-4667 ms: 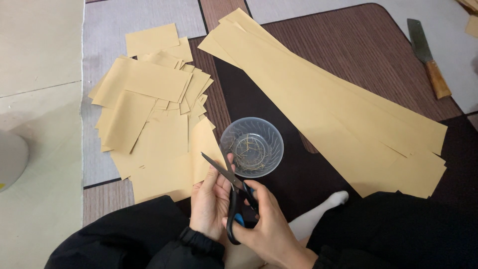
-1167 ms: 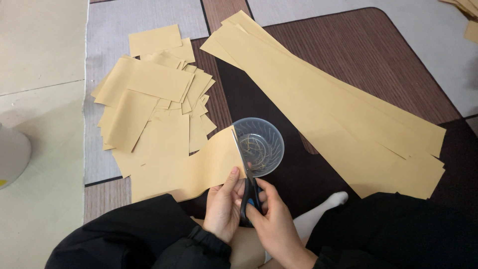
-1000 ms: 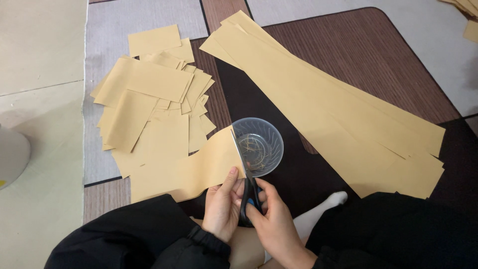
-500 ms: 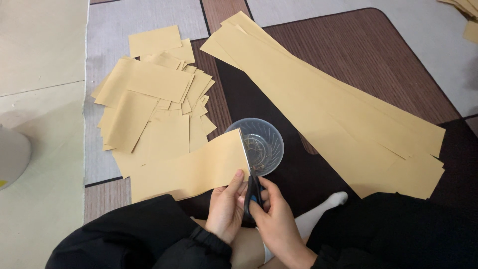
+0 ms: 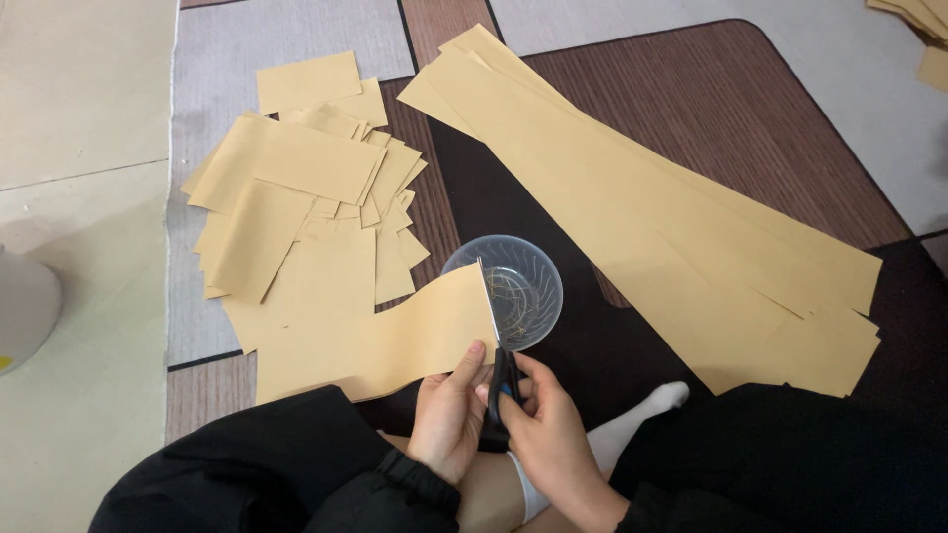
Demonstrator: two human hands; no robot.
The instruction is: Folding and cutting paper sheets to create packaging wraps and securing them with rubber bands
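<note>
My left hand pinches the near right corner of a long tan paper strip that stretches away to the left. My right hand grips dark scissors with blue inside the handles. Their blades run up along the strip's right edge and look closed. Just beyond the blades stands a clear plastic cup with thin wire loops in its bottom.
A heap of short tan paper pieces lies to the left on the floor mat. A stack of long tan sheets runs diagonally on the right. A pale round object sits at the left edge. My white sock shows below.
The scissors were open with no strip in them 4.7 s ago. Since then my left hand brought a strip to the blades, and the strip's right end has flattened and dropped lower.
</note>
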